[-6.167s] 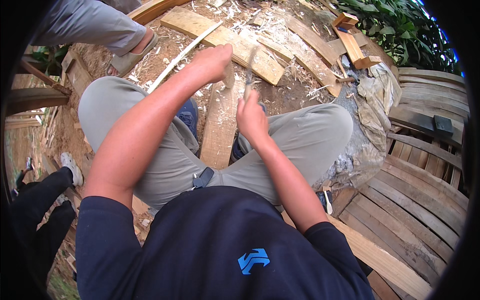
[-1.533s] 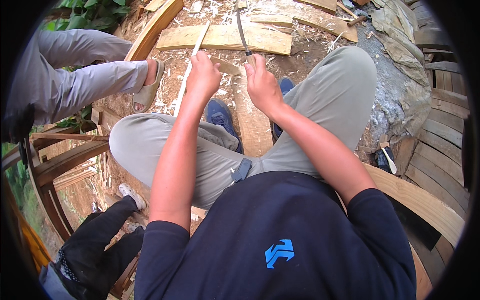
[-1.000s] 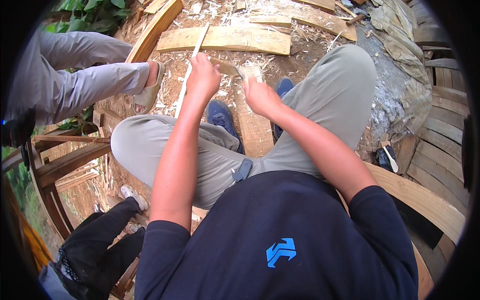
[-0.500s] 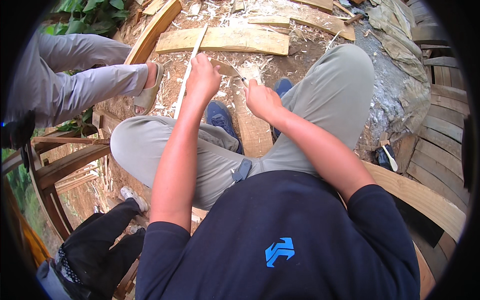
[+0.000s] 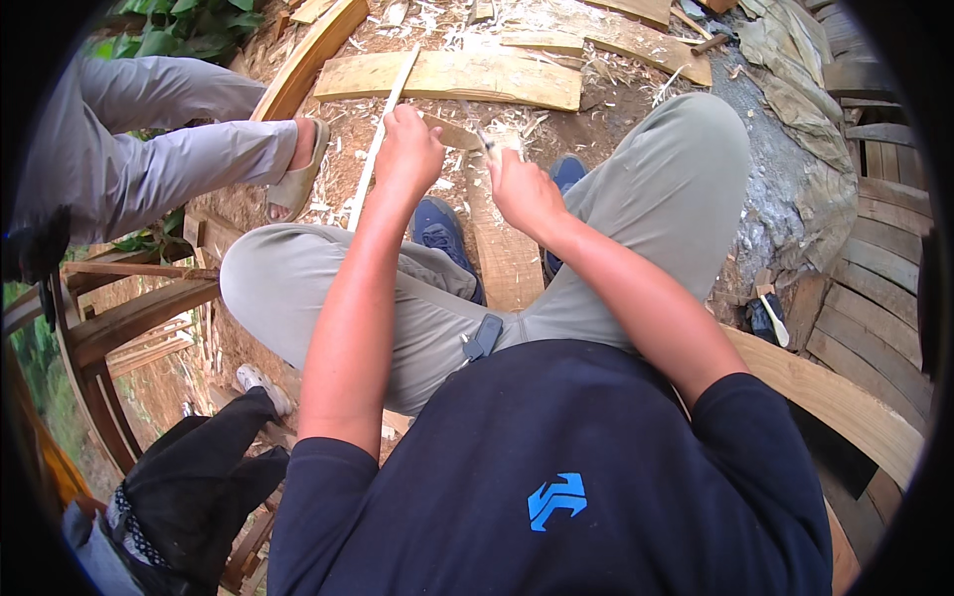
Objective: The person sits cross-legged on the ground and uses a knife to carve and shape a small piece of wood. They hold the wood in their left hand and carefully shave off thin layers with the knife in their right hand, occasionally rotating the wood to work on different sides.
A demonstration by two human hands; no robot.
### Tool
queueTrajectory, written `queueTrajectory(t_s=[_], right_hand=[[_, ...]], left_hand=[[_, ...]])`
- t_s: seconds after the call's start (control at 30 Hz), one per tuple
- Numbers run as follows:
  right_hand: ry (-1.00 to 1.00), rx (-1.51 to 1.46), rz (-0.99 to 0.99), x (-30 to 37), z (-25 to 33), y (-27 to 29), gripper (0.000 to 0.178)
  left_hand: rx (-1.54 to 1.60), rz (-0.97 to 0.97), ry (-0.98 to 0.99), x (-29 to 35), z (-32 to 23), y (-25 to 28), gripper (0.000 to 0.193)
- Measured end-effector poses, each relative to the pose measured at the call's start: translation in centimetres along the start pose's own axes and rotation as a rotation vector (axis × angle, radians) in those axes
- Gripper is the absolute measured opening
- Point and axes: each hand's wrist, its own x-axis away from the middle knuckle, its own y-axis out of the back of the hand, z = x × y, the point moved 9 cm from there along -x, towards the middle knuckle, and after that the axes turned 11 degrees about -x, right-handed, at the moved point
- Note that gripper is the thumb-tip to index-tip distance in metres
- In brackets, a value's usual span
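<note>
1. At the left, another person's light grey trouser legs (image 5: 189, 159) end in a tan sandal (image 5: 298, 174); nearer stand a second person's black trousers (image 5: 204, 477).
2. A long, thin, pale wooden strip (image 5: 370, 179) slants behind the left hand (image 5: 409, 154), and a broad, yellowish flat plank (image 5: 452, 77) lies across the far side.
3. The seated person's blue shoes (image 5: 437, 233) flank a long, flat brown board (image 5: 509, 263).
4. The left hand is curled round one end of a short, flat brown piece of wood (image 5: 453, 133), which sticks out toward the right.
5. The right hand (image 5: 527, 192) is wrapped round the handle of a knife with a dark collar (image 5: 488, 146); its blade is too blurred to trace, so I cannot tell whether it touches the wood.
6. Below is reddish-brown earth (image 5: 616, 114) strewn with pale shavings.
7. A crumpled tan sheet (image 5: 795, 109) and grey wooden slats (image 5: 865, 318) line the right, green leaves (image 5: 164, 35) the far left.
</note>
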Motion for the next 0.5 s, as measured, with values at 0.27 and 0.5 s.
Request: queueTrajectory(t_s=[0.27,0.5], right_hand=[[0.012,-0.03,-0.042,-0.2,-1.3,0.1,0.033],[-0.008,-0.21,-0.092,0.4,3.4,4.4,0.038]], left_hand=[[-0.04,-0.004,-0.043,-0.3,-1.0,0.3,0.039],[-0.028,-0.011,-0.038,-0.2,-0.2,-0.1,0.039]])
